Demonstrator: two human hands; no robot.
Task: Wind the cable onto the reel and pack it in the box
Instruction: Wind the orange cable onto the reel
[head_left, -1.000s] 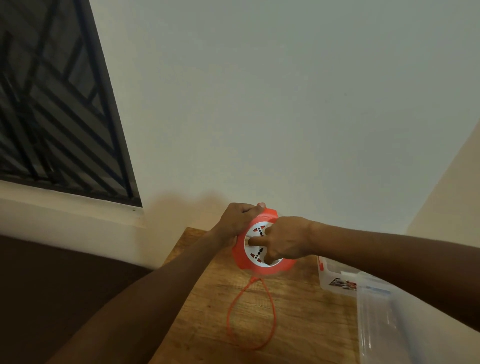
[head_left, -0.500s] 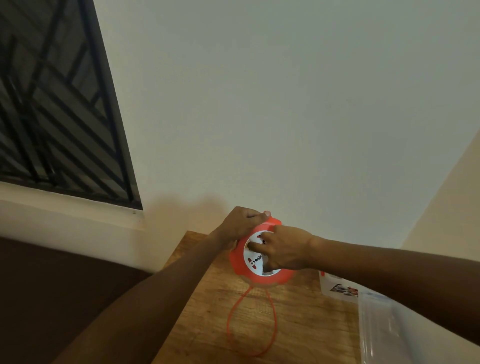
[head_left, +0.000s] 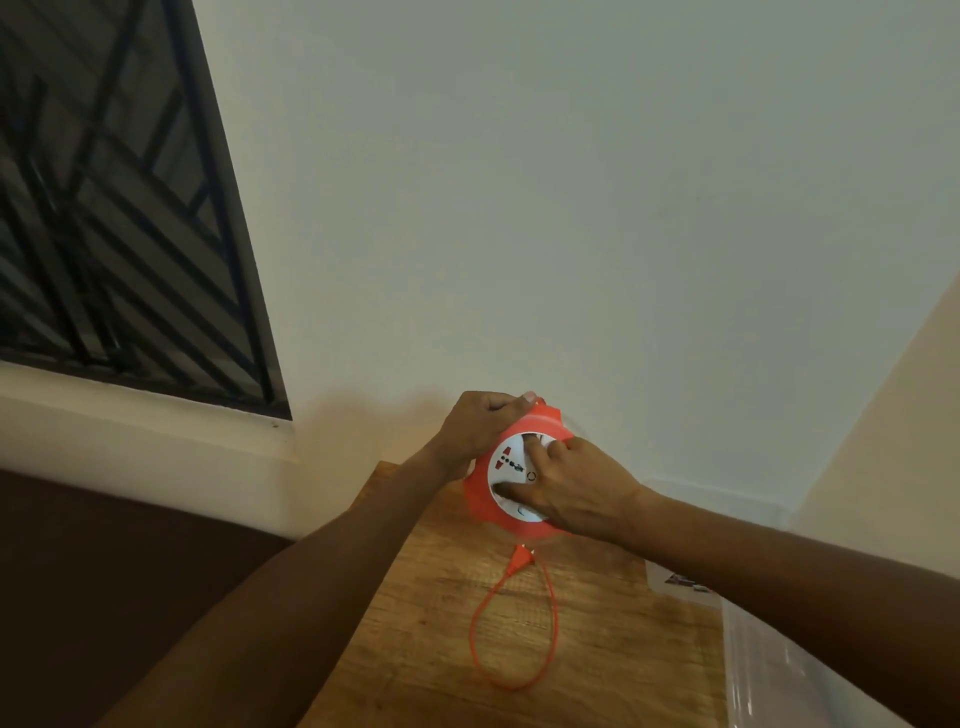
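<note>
- Winding is the step in hand: the orange cable reel (head_left: 511, 473) is held up above the far end of the wooden table (head_left: 597, 639), tilted so its white socket face (head_left: 511, 467) looks back at the camera.
- Left hand (head_left: 480, 423) has its fingers curled over the reel's upper left rim, clamped on it as the steadying hold.
- Right hand (head_left: 574, 483) lies on the white face with finger and thumb dug into it, gripping the centre to turn it.
- Orange cable (head_left: 511, 631) hangs from the reel's lower edge in one short loop whose bottom looks to rest on the table; the plug (head_left: 521, 561) sits just under the reel.
- To do this well, I judge: keep the left hand firm on the rim, turn the centre in short even strokes, and slow for the last stretch so the plug does not whip or jam at the slot.
- Box (head_left: 685, 579) waits at the right, mostly hidden behind the right forearm, with clear plastic packaging (head_left: 769, 670) nearer the camera.
- Against the frame a second ago, the right hand has rolled round on the face and the plug has come up close to the reel, now in plain sight.
- Reel itself sits slightly further right and more tilted.
</note>
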